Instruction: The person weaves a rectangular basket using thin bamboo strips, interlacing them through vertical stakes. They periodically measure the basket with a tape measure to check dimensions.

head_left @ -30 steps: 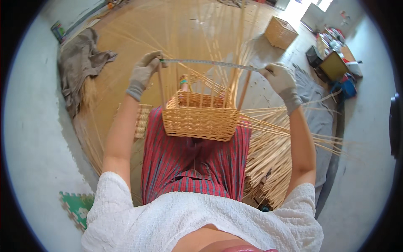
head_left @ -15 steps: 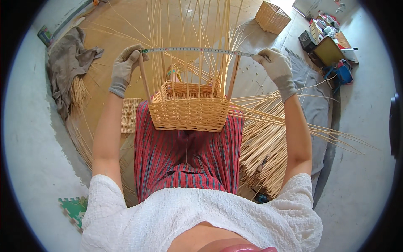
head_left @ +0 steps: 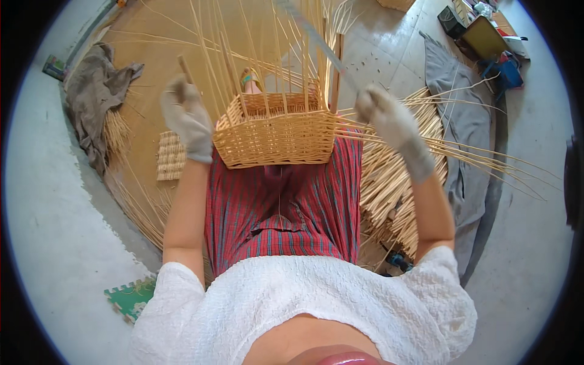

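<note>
Tape measure (head_left: 320, 44) slants from the upper edge of the frame down to your right hand (head_left: 390, 120), right of the centre, whose fingers look closed together on its lower end. To handle it well, you should hold this pinch firm, so that the thin strip does not twist or catch among the upright stakes (head_left: 306, 85). It is better also to lay it straight and without sag, and not to push the right wooden post (head_left: 336, 73) out of its line. Your left hand (head_left: 188, 117), at left of the centre, is just beside the left wooden post (head_left: 184, 69); it is blurred, so I cannot tell if the fingers are closed on it. The wicker basket (head_left: 277, 143) rests on your striped garment (head_left: 243, 204) at the centre of the frame, between your hands and lower than the tape.
</note>
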A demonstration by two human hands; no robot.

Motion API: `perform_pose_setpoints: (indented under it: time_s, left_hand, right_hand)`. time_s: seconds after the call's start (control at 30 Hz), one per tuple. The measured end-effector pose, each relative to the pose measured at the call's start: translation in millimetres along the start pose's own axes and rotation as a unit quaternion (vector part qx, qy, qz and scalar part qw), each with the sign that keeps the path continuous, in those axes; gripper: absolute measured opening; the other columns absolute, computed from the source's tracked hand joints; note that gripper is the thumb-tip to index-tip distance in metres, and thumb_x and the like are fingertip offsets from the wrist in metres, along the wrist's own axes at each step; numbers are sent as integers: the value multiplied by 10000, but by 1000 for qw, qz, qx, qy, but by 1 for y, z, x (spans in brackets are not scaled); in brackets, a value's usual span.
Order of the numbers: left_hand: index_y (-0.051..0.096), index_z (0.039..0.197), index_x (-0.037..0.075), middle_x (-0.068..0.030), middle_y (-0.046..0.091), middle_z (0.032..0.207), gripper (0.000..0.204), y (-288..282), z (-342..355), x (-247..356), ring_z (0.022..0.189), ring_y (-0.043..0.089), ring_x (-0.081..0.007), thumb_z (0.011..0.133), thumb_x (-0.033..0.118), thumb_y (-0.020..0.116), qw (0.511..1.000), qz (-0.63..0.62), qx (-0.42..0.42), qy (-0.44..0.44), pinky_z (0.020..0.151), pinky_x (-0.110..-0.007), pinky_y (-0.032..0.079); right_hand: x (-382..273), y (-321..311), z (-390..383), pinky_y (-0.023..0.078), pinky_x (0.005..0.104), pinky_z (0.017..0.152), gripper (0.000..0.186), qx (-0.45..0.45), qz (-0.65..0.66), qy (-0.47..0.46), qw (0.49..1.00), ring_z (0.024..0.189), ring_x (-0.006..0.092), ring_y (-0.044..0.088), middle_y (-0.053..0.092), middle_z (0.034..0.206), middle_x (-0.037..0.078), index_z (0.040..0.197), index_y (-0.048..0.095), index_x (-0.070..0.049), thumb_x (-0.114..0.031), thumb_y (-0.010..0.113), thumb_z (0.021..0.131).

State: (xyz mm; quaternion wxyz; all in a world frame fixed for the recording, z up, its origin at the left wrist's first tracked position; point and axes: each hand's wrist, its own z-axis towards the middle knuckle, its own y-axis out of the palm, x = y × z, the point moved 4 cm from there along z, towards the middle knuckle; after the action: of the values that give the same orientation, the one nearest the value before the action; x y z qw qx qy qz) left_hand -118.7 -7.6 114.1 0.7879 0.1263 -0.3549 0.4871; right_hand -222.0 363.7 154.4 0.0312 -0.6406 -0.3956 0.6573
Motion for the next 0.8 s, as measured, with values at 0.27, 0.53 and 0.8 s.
perform_pose_setpoints:
  time_s: [0.27,0.53,0.8]
  left_hand:
    - [554,1334,-6,-171,567,1295,472,2,-17,13,1246,519,-329,941,187,730,996,82,37,1,1054,-448,439]
    - [489,1475,106,-167,593,1281,712,52,-82,74,1189,553,-318,845,281,770,911,90,-283,287,1103,-529,382]
    - [457,1508,163,-153,679,1114,902,162,-77,92,1130,635,-302,749,470,835,813,164,-544,130,1042,-493,448]
  right_hand:
    - [76,60,-83,510,301,805,332,67,216,-8,974,870,124,617,675,914,46,1043,677,15,-276,526,1091]
    - [103,145,-121,537,254,721,278,152,198,-66,966,825,106,606,676,1063,93,1144,698,-33,-243,523,1088]
    - [91,148,-145,573,285,747,305,279,278,-54,917,883,129,654,691,1041,68,1176,670,-15,-247,485,1103]
